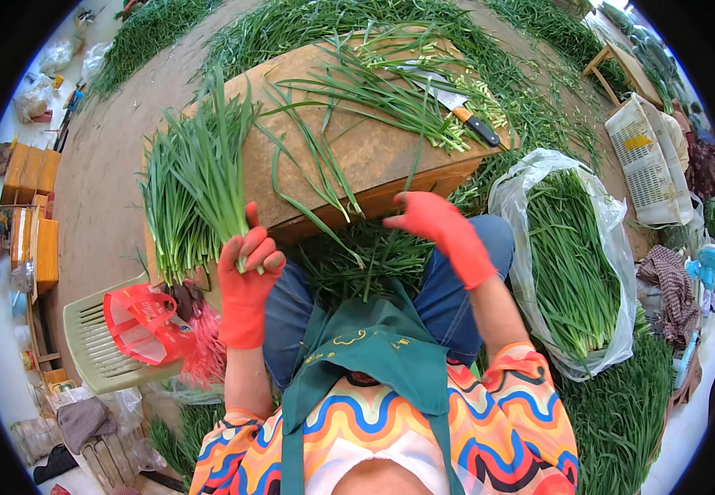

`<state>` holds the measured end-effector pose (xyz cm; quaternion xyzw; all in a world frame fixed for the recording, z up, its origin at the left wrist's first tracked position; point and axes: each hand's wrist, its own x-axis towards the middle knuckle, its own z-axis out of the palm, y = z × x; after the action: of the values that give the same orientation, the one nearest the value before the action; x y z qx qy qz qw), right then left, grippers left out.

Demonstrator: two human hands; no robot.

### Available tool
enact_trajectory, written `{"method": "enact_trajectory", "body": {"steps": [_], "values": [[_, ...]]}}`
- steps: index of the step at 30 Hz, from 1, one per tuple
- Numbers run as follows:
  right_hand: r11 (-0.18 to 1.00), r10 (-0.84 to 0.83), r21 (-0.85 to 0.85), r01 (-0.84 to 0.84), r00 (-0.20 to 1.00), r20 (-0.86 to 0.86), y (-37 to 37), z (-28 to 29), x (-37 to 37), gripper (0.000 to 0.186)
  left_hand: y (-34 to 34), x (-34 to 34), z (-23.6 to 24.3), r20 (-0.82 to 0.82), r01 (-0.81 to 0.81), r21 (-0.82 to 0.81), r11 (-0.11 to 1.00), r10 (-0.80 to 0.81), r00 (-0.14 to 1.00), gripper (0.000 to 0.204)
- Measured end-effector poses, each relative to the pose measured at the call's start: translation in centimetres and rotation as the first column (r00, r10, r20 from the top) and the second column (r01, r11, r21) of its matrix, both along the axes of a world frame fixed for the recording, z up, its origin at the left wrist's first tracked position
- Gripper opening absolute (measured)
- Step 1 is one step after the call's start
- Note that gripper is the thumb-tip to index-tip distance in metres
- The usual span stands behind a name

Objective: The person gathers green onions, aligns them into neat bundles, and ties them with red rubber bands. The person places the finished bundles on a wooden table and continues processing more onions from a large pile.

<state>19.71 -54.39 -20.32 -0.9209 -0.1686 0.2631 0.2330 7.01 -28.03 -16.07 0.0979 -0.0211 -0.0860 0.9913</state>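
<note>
My left hand (250, 272), in a red rubber glove, is closed around the stem ends of a bunch of garlic chives (224, 177), leaves pointing up and away. Beside it a larger pile of garlic chives (172, 206) lies on the left end of the wooden table (291, 153). My right hand (440, 227), also red-gloved, hovers by the table's near edge with thumb and finger apart and nothing visible between them. Between my hands a few loose chives (337, 186) hang over that edge. A cleaver (448, 99) with a dark and tan handle rests among scattered chives at the far right.
A clear plastic bag (621, 280) full of chives stands to my right. At left a pale green plastic chair (85, 330) carries a red bag (139, 326). A white crate (642, 157) sits farther right. Heaped greens (291, 29) cover the floor behind the table.
</note>
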Motion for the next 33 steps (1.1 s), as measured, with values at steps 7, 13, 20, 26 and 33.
{"method": "enact_trajectory", "body": {"steps": [7, 13, 20, 26, 33], "values": [[0.588, -0.043, 0.635, 0.501, 0.803, -0.594, 12.4, -7.2, -3.2, 0.024, -1.9, 5.7, 1.2, -0.148, 0.166, 0.222, 0.961, -0.135, 0.980, 0.031], [0.851, 0.521, 0.077, -0.519, 0.854, 0.005, 3.5, -0.6, -6.0, 0.030, -2.9, 7.5, 1.6, 0.024, 0.174, 0.156, 0.972, -0.180, 0.983, 0.027], [0.926, -0.308, -0.042, 0.376, 0.815, 0.491, -7.6, -3.1, 8.3, 0.028, -4.2, 7.8, -5.8, -0.327, 0.198, 0.145, 0.969, -0.142, 0.934, 0.024], [0.766, -0.216, 0.475, 0.434, 0.869, -0.445, -0.5, 3.2, 1.0, 0.019, -5.3, 6.2, -5.9, -0.469, 0.173, 0.467, 0.867, 0.077, 0.880, 0.023], [0.782, -0.323, 0.405, 0.473, 0.864, -0.386, -1.1, -0.7, 0.2, 0.023, -5.6, 5.3, -5.6, -0.572, 0.173, 0.461, 0.870, 0.142, 0.808, 0.024]]}}
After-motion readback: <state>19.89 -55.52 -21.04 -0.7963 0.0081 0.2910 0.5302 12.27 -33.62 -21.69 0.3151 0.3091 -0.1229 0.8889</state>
